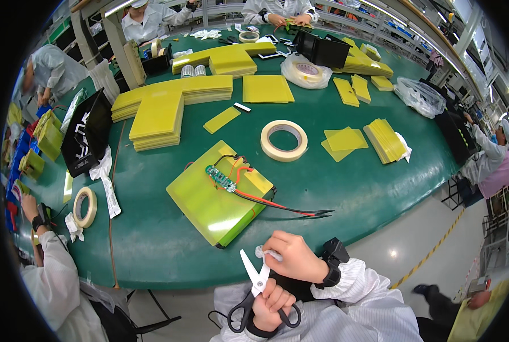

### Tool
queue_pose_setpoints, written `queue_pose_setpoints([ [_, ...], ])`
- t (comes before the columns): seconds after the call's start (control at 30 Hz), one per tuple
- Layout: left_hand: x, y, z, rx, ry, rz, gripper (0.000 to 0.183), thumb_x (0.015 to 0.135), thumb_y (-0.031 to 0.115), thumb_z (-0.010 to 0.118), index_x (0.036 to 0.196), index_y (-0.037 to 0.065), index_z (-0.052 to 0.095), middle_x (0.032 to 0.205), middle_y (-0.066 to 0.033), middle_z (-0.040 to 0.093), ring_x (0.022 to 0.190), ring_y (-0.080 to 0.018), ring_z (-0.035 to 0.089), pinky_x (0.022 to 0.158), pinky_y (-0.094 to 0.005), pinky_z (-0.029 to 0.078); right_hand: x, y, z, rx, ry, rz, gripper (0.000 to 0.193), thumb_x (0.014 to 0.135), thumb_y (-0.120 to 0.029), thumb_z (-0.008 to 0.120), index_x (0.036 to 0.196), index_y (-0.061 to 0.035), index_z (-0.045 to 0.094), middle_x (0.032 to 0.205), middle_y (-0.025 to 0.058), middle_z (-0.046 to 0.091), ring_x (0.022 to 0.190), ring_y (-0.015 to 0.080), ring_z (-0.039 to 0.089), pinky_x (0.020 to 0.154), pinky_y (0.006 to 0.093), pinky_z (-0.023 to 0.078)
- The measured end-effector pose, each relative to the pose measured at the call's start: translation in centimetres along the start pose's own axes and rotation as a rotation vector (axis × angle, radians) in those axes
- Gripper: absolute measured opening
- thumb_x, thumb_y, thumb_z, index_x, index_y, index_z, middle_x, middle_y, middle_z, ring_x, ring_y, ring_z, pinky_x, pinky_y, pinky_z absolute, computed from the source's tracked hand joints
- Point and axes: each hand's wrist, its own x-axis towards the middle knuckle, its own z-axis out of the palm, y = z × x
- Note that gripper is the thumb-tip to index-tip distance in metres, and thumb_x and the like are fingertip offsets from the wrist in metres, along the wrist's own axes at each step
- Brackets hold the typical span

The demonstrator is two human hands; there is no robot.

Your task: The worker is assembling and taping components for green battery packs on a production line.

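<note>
My left hand is closed around scissors with black handles and white blades, held just off the table's front edge. The blades point up and stand apart. My right hand pinches a small crumpled whitish piece right beside the blades; whether it is tissue or plastic I cannot tell. Beyond my hands lies a block wrapped in yellow-green sheets, like a battery pack. On its top sit a small green circuit board and red and black wires, whose ends hang out to the right.
Behind the block a roll of cream tape lies flat on the green table. Yellow sheets stand in stacks at the back left and in a smaller stack at right. Another tape roll is near a co-worker's arm.
</note>
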Motion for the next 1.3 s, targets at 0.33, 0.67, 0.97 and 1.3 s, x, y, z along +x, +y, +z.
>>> queue_pose_setpoints([
  [0.33, 0.3, -0.1, -0.7, -0.048, 0.029, 0.004, 0.033, 0.091, 0.021, 0.030, 0.059, 0.016, 0.034, 0.040, 0.0057, 0.026, 0.034, -0.0062, 0.024, 0.048, -0.0235, 0.021, -1.6, -1.2, -0.2, 0.014, -0.157, -0.156, 0.016, 0.066, -0.003, 0.063, 0.082, -0.0029, 0.061, 0.072, 0.0101, 0.054, 0.061, 0.0275, 0.056, 0.053, 0.0334, 0.047],
  [0.67, 0.4, -0.1, -0.3, -0.027, -0.003, 0.004, 0.033, 0.091, 0.023, 0.034, 0.059, 0.016, 0.033, 0.041, 0.0053, 0.026, 0.034, -0.0066, 0.024, 0.048, -0.0234, 0.022, -0.7, -0.8, -0.8, -0.013, -0.239, -0.195, 0.015, 0.068, -0.005, 0.062, 0.082, -0.0009, 0.060, 0.071, 0.0117, 0.053, 0.063, 0.0298, 0.056, 0.056, 0.0353, 0.047],
  [0.97, 0.4, 0.1, -0.3, -0.013, -0.014, -0.007, 0.033, 0.091, 0.022, 0.032, 0.059, 0.016, 0.034, 0.042, 0.0052, 0.027, 0.035, -0.0069, 0.025, 0.050, -0.0232, 0.023, -0.3, -1.0, -0.9, -0.048, -0.239, -0.109, 0.013, 0.069, -0.006, 0.062, 0.081, -0.0013, 0.060, 0.070, 0.0114, 0.053, 0.060, 0.0309, 0.055, 0.054, 0.0366, 0.046],
  [1.3, 0.3, 0.0, -0.2, 0.007, 0.013, -0.005, 0.031, 0.090, 0.021, 0.034, 0.059, 0.015, 0.034, 0.041, 0.0046, 0.026, 0.034, -0.0071, 0.025, 0.049, -0.0236, 0.023, -0.6, -0.9, -0.9, -0.039, -0.214, -0.135, 0.013, 0.067, -0.005, 0.063, 0.079, -0.0026, 0.059, 0.070, 0.0104, 0.054, 0.062, 0.0289, 0.056, 0.054, 0.0357, 0.047],
])
